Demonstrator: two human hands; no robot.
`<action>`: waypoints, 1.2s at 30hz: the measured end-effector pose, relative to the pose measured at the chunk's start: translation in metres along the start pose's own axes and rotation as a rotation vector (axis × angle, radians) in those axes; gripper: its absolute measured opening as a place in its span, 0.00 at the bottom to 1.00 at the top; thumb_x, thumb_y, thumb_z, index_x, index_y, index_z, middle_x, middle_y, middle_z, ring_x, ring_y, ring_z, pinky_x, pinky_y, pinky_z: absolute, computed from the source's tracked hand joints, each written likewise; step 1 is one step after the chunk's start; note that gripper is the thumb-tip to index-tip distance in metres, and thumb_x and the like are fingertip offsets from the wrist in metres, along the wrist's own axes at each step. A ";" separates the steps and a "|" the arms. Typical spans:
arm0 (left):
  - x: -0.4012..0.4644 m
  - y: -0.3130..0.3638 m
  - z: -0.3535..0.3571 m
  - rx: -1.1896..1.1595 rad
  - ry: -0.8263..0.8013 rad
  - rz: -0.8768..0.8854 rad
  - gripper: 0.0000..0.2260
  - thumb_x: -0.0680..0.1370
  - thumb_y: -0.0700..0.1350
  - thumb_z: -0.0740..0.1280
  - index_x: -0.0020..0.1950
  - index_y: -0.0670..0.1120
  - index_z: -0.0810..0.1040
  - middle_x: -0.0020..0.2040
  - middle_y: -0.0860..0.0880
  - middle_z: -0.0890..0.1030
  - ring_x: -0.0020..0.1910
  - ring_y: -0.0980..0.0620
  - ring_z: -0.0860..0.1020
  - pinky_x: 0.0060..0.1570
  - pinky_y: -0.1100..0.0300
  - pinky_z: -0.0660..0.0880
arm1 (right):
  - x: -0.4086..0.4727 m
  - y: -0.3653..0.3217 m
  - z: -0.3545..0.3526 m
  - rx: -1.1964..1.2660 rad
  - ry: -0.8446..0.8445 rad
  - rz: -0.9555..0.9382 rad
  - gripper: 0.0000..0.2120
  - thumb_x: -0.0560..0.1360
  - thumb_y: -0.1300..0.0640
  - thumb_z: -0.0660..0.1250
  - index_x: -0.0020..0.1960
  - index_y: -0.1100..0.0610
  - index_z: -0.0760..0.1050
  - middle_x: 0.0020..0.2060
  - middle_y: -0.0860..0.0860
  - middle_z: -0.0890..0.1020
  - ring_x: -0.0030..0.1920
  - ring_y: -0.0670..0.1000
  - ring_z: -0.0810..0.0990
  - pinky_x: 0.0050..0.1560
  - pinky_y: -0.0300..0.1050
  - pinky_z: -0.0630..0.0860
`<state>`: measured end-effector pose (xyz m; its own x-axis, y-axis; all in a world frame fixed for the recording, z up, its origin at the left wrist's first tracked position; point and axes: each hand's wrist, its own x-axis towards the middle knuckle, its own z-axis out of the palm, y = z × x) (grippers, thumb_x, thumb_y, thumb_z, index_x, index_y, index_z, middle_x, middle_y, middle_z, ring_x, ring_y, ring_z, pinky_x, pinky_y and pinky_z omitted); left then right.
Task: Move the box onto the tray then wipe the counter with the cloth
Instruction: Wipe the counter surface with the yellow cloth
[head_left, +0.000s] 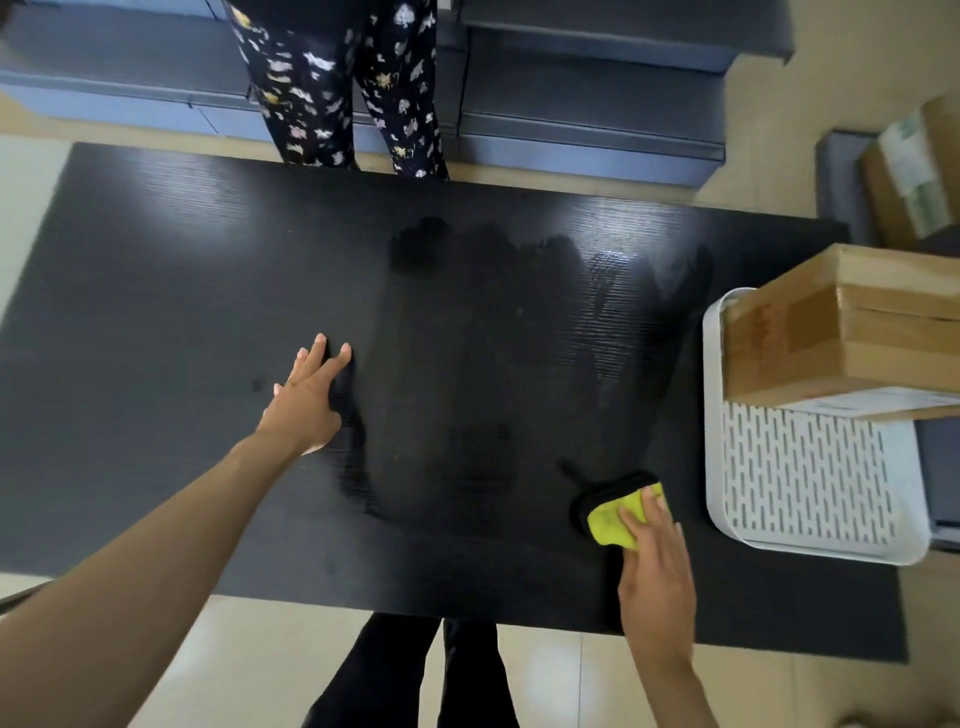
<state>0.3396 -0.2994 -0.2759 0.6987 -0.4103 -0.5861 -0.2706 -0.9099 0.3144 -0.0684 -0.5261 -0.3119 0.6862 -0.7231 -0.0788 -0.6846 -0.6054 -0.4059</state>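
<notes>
A brown cardboard box (841, 332) rests on the far part of the white slotted tray (810, 483) at the right end of the black counter (182, 291). My right hand (657, 577) presses flat on a yellow-green cloth with a dark edge (613, 512), near the counter's front edge just left of the tray. My left hand (306, 397) lies flat on the counter left of centre, fingers spread, holding nothing. A darker wet patch (493, 332) covers the counter's middle.
Another person in patterned trousers (337, 88) stands at the counter's far side, in front of grey-blue shelving (597, 104). A second cardboard box (914, 171) sits off the counter at the far right. My own legs show below the front edge.
</notes>
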 end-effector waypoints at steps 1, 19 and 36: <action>-0.001 0.001 0.000 -0.001 0.003 -0.003 0.44 0.72 0.28 0.62 0.82 0.57 0.52 0.84 0.54 0.42 0.82 0.49 0.41 0.77 0.35 0.48 | 0.007 0.001 -0.002 0.007 0.015 0.022 0.25 0.75 0.74 0.68 0.68 0.55 0.75 0.80 0.50 0.66 0.81 0.54 0.63 0.79 0.60 0.62; 0.004 0.008 -0.038 0.389 -0.078 0.072 0.39 0.76 0.35 0.60 0.81 0.61 0.52 0.84 0.53 0.46 0.81 0.47 0.59 0.57 0.48 0.80 | 0.064 -0.168 0.076 0.084 0.033 -0.136 0.18 0.78 0.70 0.68 0.66 0.57 0.77 0.79 0.56 0.68 0.81 0.56 0.62 0.79 0.61 0.63; 0.028 -0.040 -0.080 0.030 0.167 0.074 0.24 0.78 0.38 0.59 0.71 0.55 0.74 0.75 0.55 0.73 0.68 0.45 0.76 0.61 0.51 0.74 | 0.096 -0.329 0.146 0.120 -0.106 -0.379 0.20 0.78 0.68 0.67 0.67 0.54 0.75 0.80 0.54 0.66 0.82 0.52 0.59 0.81 0.54 0.59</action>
<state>0.4231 -0.2697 -0.2447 0.7761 -0.4623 -0.4290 -0.3431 -0.8802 0.3280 0.2579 -0.3479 -0.3187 0.9100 -0.4145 0.0056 -0.3495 -0.7744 -0.5274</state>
